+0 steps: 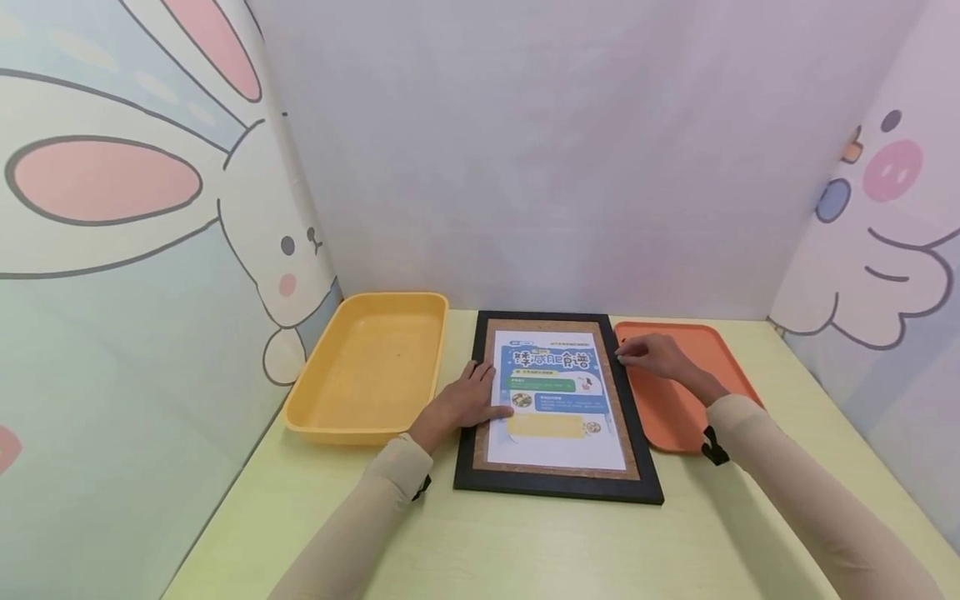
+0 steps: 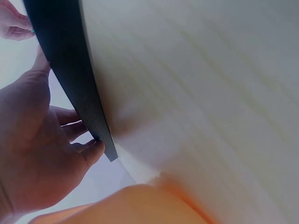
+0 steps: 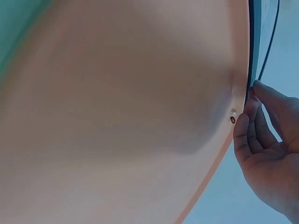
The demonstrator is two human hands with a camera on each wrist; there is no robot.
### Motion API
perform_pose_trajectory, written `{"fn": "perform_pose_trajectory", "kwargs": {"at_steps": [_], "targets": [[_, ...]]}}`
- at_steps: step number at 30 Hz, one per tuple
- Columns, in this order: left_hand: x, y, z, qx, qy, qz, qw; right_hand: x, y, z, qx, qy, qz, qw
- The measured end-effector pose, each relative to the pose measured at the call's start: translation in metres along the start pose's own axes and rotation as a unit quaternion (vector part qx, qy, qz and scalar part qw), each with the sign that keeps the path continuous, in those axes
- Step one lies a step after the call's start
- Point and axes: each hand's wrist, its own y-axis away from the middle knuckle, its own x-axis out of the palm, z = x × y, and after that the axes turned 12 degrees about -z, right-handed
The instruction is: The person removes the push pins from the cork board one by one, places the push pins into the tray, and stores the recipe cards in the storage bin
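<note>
A black-framed cork board [image 1: 558, 485] lies on the table, a printed sheet of paper [image 1: 558, 400] on top of it. My left hand [image 1: 465, 396] rests across the board's left frame, fingers spread and thumb touching the sheet's left edge. At the right frame, my right hand [image 1: 656, 357] has its thumb and fingers pinched together. A tiny green thing [image 2: 32, 31] shows at those fingertips in the left wrist view; its kind is too small to tell. The right wrist view shows this hand [image 3: 268, 144] beside the frame, over the tray's edge.
To the left stands a deep yellow tray [image 1: 309, 431]. An orange tray [image 1: 693, 371] lies against the board's right side, with small things [image 3: 232, 119] at its edge. Printed cloth walls [image 1: 547, 167] enclose the pale wooden table [image 1: 525, 550].
</note>
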Motion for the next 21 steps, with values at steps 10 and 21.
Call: {"fn": "perform_pose_trajectory", "kwargs": {"at_steps": [10,21], "targets": [[0.001,-0.001,0.0,-0.003,0.0,0.0,1.0,-0.002,-0.003,-0.013,0.022,-0.004,-0.004,0.9997],[0.0,-0.001,0.001,0.001,0.004,0.0,1.0,-0.001,-0.003,-0.019,0.049,-0.005,-0.001,0.9988]]}}
